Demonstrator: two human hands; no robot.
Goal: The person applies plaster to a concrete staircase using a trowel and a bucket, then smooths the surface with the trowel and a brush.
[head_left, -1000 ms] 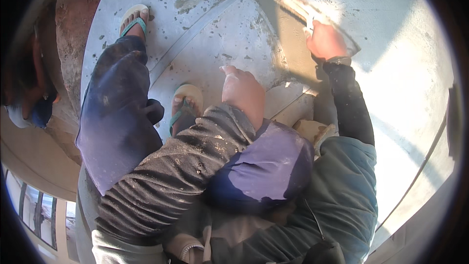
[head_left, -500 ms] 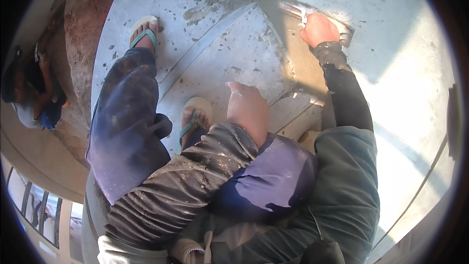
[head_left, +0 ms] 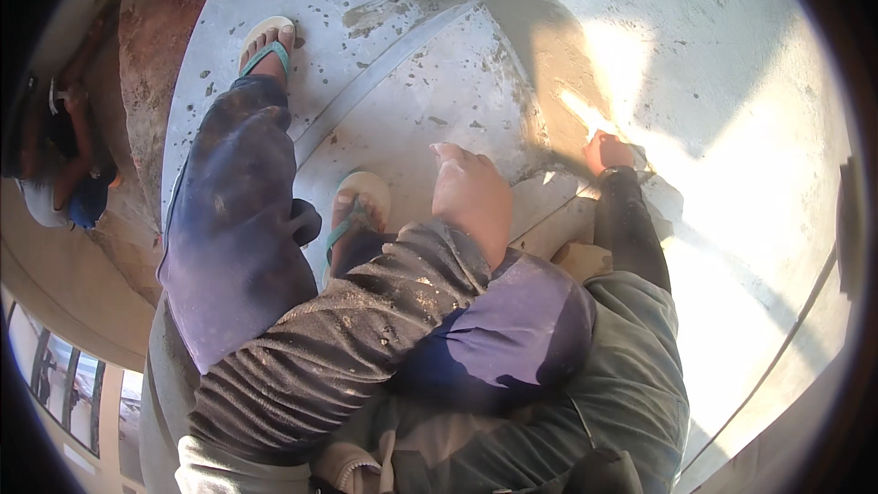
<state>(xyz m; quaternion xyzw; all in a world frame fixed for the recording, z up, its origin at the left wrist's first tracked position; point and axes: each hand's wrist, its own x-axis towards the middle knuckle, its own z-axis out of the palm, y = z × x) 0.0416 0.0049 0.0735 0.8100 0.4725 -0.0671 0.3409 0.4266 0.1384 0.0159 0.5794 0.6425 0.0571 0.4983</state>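
Observation:
My right hand (head_left: 608, 154) grips a finishing trowel (head_left: 585, 110), lying low against a strip of wet cement (head_left: 560, 55) on the pale floor. Strong sunlight washes out most of its blade. My left hand (head_left: 474, 199) hangs over my bent right knee (head_left: 530, 320), knuckles up. Its fingers mostly bend down out of sight, and its palm is hidden. Nothing shows in it.
My sandalled feet (head_left: 267, 48) rest on the grey floor (head_left: 412, 101), which is spotted with cement crumbs. A raised curved edge drops at left toward reddish ground (head_left: 160, 64). Another person (head_left: 69, 146) is down there. Barred openings (head_left: 69, 384) stand lower left.
My right hand has drawn the trowel back toward me, from the far end of the cement strip to beside its near part. My left hand stays over the knee.

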